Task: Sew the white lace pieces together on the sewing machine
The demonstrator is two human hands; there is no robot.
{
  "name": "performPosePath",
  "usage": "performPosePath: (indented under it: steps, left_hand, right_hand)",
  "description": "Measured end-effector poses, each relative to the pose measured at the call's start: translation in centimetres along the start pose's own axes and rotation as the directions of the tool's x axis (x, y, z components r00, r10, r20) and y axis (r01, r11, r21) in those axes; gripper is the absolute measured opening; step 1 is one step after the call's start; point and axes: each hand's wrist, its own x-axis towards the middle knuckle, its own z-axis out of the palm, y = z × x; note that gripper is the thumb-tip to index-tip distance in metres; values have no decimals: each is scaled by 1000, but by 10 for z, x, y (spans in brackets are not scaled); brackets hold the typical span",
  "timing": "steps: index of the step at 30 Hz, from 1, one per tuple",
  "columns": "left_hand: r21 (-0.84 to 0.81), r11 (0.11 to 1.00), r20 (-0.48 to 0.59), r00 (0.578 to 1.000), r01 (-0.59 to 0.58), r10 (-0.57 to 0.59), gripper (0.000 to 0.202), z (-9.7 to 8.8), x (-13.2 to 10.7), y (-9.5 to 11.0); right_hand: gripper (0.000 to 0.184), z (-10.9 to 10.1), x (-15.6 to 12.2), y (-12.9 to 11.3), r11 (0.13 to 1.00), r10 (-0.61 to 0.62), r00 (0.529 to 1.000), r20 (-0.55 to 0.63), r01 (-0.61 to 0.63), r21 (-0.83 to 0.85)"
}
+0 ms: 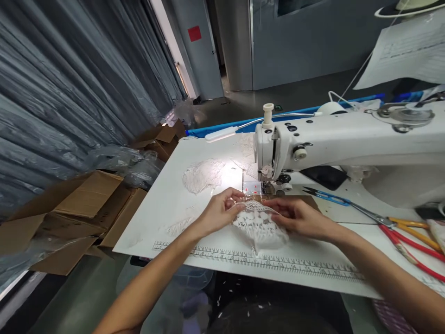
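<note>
A piece of white lace [259, 227] is stretched between my two hands, in front of the sewing machine's needle area. My left hand [224, 211] pinches its left upper edge between thumb and fingers. On the other side, my right hand [294, 215] grips the right edge, fingers closed on it. The lace's lower part drapes toward the ruler strip [243, 256] along the table's front. Just beyond the hands is the presser foot [267, 188] of the white sewing machine [347, 139]; the lace appears to lie short of it.
White lace piles [204, 175] lie left on the white table [156, 204], below a lit lamp [220, 134]. Right of my hands are blue-handled snips [332, 197], red-handled scissors [399, 241] and yellow handles [413, 229]. Cardboard boxes [86, 199] stand left of the table.
</note>
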Motion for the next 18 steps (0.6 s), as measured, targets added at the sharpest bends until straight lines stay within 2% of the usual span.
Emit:
performPosePath:
  steps: [3,5,7,9,11,14,16,18]
  left_hand:
    - [197,980,-16,1000,7,-4,28,-10,13,-10]
    - [373,927,-9,999,-29,35,26,-16,21,-12]
    - [554,828,-3,994,-86,105,23,-19,28,-11]
    - [688,710,26,983,-150,182,22,-20,35,-10]
    - [746,629,91,969,-219,230,22,-20,40,-8]
    - [744,601,145,948,-293,282,22,-30,43,-3]
    - [736,620,103,950,-273,296,22,-48,39,-1]
    - [734,655,6,966,-180,258,23,-74,27,-1]
  right_hand:
    - [40,-8,11,-3,978,40,990,-135,-66,-196]
    - [38,-13,16,-5,918,47,967,-250,-140,-370]
    - [37,-18,20,-5,828,35,941,-337,-217,-517]
    - [38,-21,22,-2,778,17,931,-366,-242,-580]
    - [38,-23,22,4,789,-14,931,-364,-213,-576]
    - [38,-24,19,13,812,-56,921,-385,-183,-555]
    - [38,-22,16,18,820,-93,915,-392,-153,-552]
    - [41,-18,13,21,799,-160,900,-406,-124,-588]
